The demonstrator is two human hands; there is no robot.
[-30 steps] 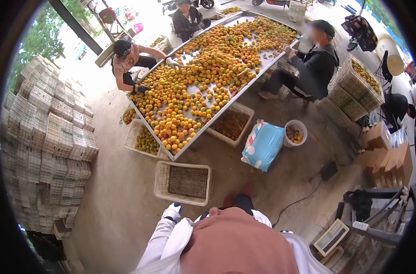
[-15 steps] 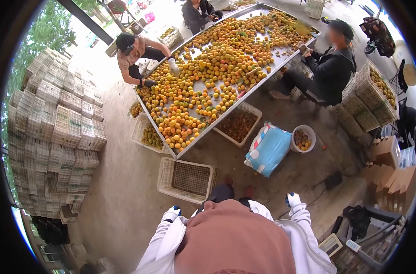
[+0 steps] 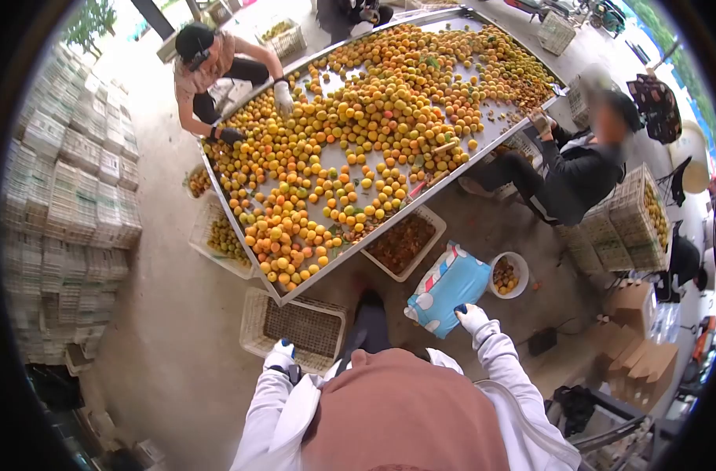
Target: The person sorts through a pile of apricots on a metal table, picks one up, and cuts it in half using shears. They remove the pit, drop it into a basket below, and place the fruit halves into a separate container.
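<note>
My left hand (image 3: 281, 355), in a white glove with dark blue fingertips, is held low at my side, its fingers curled with nothing visible in them. It overlaps the near rim of an empty-looking plastic crate (image 3: 252, 334) in this view. My right hand (image 3: 473, 318), gloved alike, is also curled and holds nothing that shows. It appears just below a blue-and-white sack (image 3: 457, 284) on the floor. Ahead stands a large metal-rimmed sorting table (image 3: 334, 271) spread with yellow-orange fruit (image 3: 389, 110).
A white bucket of fruit (image 3: 505, 276) stands beside the sack. A crate of brown scraps (image 3: 403, 243) sits under the table edge. People work at the table's left (image 3: 209, 71), far side and right (image 3: 582, 165). Tall crate stacks (image 3: 67, 196) line the left; cardboard (image 3: 629, 357) lies right.
I have moved forward, so the table, crate and sack are closer. Both my hands have swung slightly up and forward in view. The seated person at right has shifted little.
</note>
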